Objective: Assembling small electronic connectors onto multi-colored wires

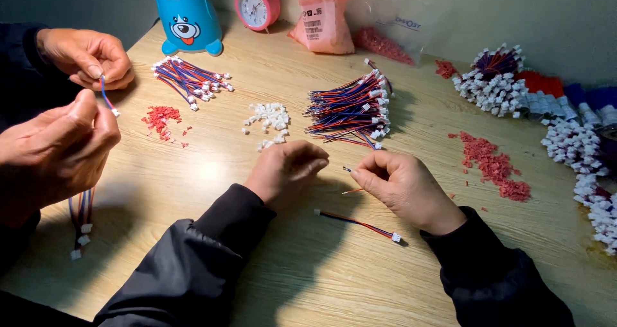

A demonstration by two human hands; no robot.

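Single head-worn camera, above and behind wearer's forearms, looking steeply down and forward across wooden worktop [308, 263]. Close range: near edge at frame bottom, far wall [553, 12] at top. No second view.

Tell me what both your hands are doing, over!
Left hand curled shut, contents hidden. Right hand pinching thin red wire. Finished cable lies between the wrists. Another person's hands work far left.

Left hand [286, 171] curled; right hand [402, 189] pinching.
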